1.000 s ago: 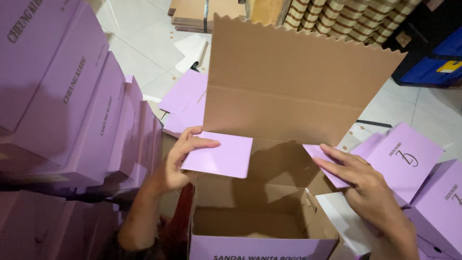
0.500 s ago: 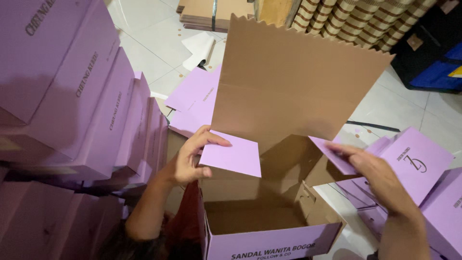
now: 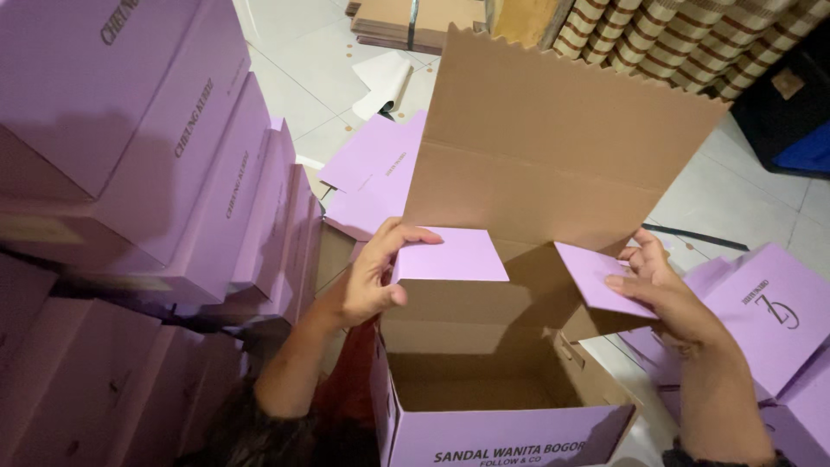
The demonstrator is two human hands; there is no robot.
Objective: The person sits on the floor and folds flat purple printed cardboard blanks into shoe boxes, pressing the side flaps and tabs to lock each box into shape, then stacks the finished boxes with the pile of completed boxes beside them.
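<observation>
A purple box [image 3: 510, 380] stands open in front of the person, brown on the inside. Its tall brown lid [image 3: 553, 138] stands straight up at the back. Dark letters run along its purple front wall at the bottom.

The left hand [image 3: 376, 277] is pinching the left side flap [image 3: 454, 255], a flat purple square, with the thumb under and the fingers on top. The right hand [image 3: 661, 290] is gripping the right side flap [image 3: 596, 277], which is purple too and tilts down into the box. The two hands are well apart, one on each side of the box.

On the left is a big stack of purple boxes [image 3: 147, 156] with dark letters on their sides. On the right lie flat purple box pieces [image 3: 769, 311], one with a dark curly mark. More flat purple sheets [image 3: 376, 173] lie on the white floor [image 3: 294, 69] behind the box.

Compared with half a second ago, both hands hold the same flaps. The left flap lies flatter now, and the box sits a bit more to the right in the view.
</observation>
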